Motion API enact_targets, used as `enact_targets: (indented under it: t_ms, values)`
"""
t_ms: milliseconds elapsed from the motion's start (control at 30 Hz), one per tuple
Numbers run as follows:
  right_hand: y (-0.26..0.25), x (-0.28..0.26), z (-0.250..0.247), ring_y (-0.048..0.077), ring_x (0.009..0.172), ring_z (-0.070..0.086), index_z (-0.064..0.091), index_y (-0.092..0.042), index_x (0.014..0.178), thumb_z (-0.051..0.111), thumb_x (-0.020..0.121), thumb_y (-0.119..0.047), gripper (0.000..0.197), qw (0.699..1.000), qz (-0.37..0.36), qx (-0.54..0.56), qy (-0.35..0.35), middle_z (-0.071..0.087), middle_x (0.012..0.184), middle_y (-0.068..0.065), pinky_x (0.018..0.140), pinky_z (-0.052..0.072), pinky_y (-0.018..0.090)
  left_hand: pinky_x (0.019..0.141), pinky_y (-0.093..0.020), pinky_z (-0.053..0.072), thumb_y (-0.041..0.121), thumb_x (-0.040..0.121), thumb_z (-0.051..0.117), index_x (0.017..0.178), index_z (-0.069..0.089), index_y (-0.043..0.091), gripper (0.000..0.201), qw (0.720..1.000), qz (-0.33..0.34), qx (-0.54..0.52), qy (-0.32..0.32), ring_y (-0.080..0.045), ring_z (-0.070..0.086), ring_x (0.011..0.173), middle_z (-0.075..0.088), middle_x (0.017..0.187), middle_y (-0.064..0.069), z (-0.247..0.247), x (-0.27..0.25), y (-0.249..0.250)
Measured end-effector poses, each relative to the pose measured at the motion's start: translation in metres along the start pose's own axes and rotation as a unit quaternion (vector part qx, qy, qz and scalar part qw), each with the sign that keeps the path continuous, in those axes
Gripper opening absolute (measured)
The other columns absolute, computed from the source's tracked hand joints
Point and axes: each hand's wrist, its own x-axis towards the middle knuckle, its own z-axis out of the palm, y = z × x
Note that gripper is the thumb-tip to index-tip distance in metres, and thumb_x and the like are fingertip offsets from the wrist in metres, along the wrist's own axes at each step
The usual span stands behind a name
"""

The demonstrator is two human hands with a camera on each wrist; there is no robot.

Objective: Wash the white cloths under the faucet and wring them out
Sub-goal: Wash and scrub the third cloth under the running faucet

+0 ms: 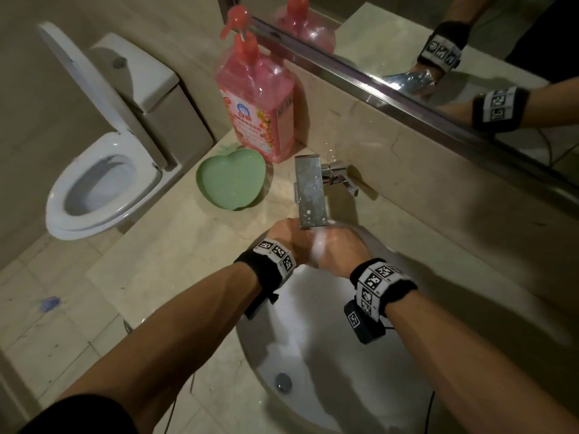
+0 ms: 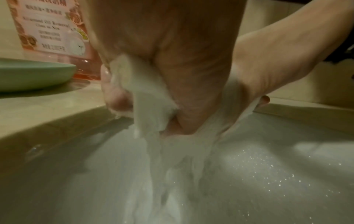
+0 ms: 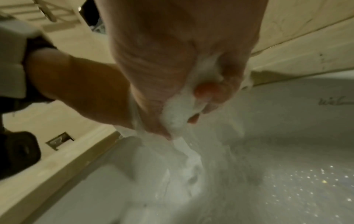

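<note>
Both hands meet under the chrome faucet (image 1: 310, 191) at the far rim of the white sink (image 1: 313, 355). My left hand (image 1: 289, 238) grips a wet white cloth (image 2: 147, 94), which bunches out between its fingers and hangs down into the basin. My right hand (image 1: 340, 249) squeezes the same cloth (image 3: 175, 115), foam-white between thumb and fingers. Water runs off the cloth (image 1: 318, 249) into the sink. In the head view the cloth shows only as a pale patch between the hands.
A green heart-shaped dish (image 1: 232, 180) and a pink pump bottle (image 1: 255, 101) stand on the beige counter (image 1: 175, 255) left of the faucet. A mirror (image 1: 438, 51) runs along the back wall. An open toilet (image 1: 100, 180) is at the left.
</note>
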Motion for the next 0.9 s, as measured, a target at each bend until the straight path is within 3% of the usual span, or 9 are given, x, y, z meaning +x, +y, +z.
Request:
enact_targets:
  t_ms: [100, 167, 300, 400, 500, 600, 700, 800, 900]
  values:
    - [0.004, 0.0, 0.003, 0.022, 0.072, 0.064, 0.069, -0.016, 0.103, 0.068, 0.089, -0.018, 0.015, 0.998, -0.034, -0.053, 0.007, 0.071, 0.086, 0.006, 0.073, 0.058, 0.034, 0.092, -0.037, 0.048, 0.034, 0.09, 0.061, 0.123, 0.062, 0.01, 0.04, 0.999, 0.033, 0.012, -0.019, -0.029, 0.061, 0.113, 0.064, 0.123, -0.011, 0.009, 0.001, 0.006]
    - [0.006, 0.002, 0.006, 0.019, 0.066, 0.059, 0.068, -0.017, 0.101, 0.06, 0.092, -0.014, 0.012, 0.994, -0.056, -0.097, 0.002, 0.07, 0.084, 0.004, 0.066, 0.054, 0.031, 0.097, -0.04, 0.045, 0.04, 0.091, 0.057, 0.127, 0.06, 0.014, 0.045, 0.999, 0.027, 0.004, -0.036, -0.029, 0.058, 0.118, 0.061, 0.128, -0.01, 0.012, 0.003, 0.012]
    - [0.016, 0.007, 0.012, 0.016, 0.067, 0.056, 0.067, -0.019, 0.108, 0.067, 0.087, -0.025, 0.022, 0.994, -0.031, -0.101, -0.015, 0.067, 0.083, -0.001, 0.062, 0.043, 0.027, 0.088, -0.029, 0.041, 0.037, 0.092, 0.057, 0.139, 0.048, 0.031, 0.048, 0.997, 0.05, -0.061, -0.012, -0.023, 0.056, 0.116, 0.058, 0.132, 0.0, 0.015, 0.005, 0.014]
    - [0.024, 0.01, 0.013, 0.011, 0.071, 0.056, 0.06, -0.026, 0.102, 0.079, 0.077, -0.033, 0.032, 0.998, 0.048, 0.036, -0.02, 0.057, 0.077, -0.01, 0.064, 0.041, 0.023, 0.088, -0.033, 0.045, 0.035, 0.091, 0.054, 0.125, 0.06, 0.019, 0.038, 0.996, 0.054, -0.046, -0.061, -0.026, 0.06, 0.11, 0.064, 0.123, -0.006, 0.007, 0.004, 0.007]
    - [0.032, 0.011, 0.006, 0.018, 0.095, 0.064, 0.045, -0.029, 0.106, 0.088, 0.056, -0.037, 0.066, 0.956, 0.096, 0.27, -0.069, 0.063, 0.099, -0.005, 0.074, 0.053, 0.03, 0.063, -0.026, 0.049, 0.038, 0.081, 0.058, 0.115, 0.053, 0.028, 0.036, 0.981, 0.105, -0.152, -0.062, -0.011, 0.064, 0.077, 0.062, 0.102, 0.003, 0.002, -0.004, -0.008]
    - [0.034, 0.002, 0.002, 0.015, 0.1, 0.065, 0.05, -0.041, 0.106, 0.089, 0.039, -0.048, 0.078, 0.893, 0.12, 0.433, -0.041, 0.063, 0.116, -0.009, 0.07, 0.055, 0.029, 0.046, -0.024, 0.051, 0.034, 0.079, 0.077, 0.131, 0.022, 0.025, 0.076, 0.917, 0.011, -0.38, -0.12, -0.014, 0.066, 0.053, 0.057, 0.103, -0.008, 0.001, -0.02, -0.026]
    - [0.024, -0.006, 0.009, 0.012, 0.086, 0.071, 0.057, -0.034, 0.116, 0.094, 0.06, -0.04, 0.068, 0.812, 0.157, 0.56, 0.042, 0.071, 0.111, -0.006, 0.067, 0.052, 0.028, 0.043, -0.023, 0.049, 0.048, 0.085, 0.071, 0.135, 0.011, 0.027, 0.081, 0.876, 0.003, -0.464, -0.133, -0.012, 0.064, 0.045, 0.055, 0.097, -0.011, 0.002, -0.035, -0.032]
    - [0.008, -0.01, 0.022, 0.017, 0.096, 0.072, 0.065, -0.023, 0.116, 0.083, 0.081, -0.037, 0.042, 0.765, 0.188, 0.613, 0.057, 0.076, 0.11, -0.002, 0.079, 0.056, 0.035, 0.05, -0.028, 0.053, 0.041, 0.09, 0.066, 0.14, 0.013, 0.01, 0.078, 0.808, -0.024, -0.578, -0.106, -0.011, 0.064, 0.057, 0.058, 0.102, -0.014, 0.002, -0.043, -0.022]
    - [-0.006, -0.016, 0.029, 0.017, 0.098, 0.073, 0.068, -0.024, 0.112, 0.071, 0.092, -0.04, 0.026, 0.742, 0.179, 0.646, 0.016, 0.078, 0.106, -0.005, 0.082, 0.059, 0.035, 0.062, -0.046, 0.052, 0.021, 0.1, 0.053, 0.137, 0.033, -0.008, 0.051, 0.723, -0.116, -0.675, -0.087, -0.033, 0.059, 0.07, 0.06, 0.11, -0.031, 0.003, -0.047, -0.011]
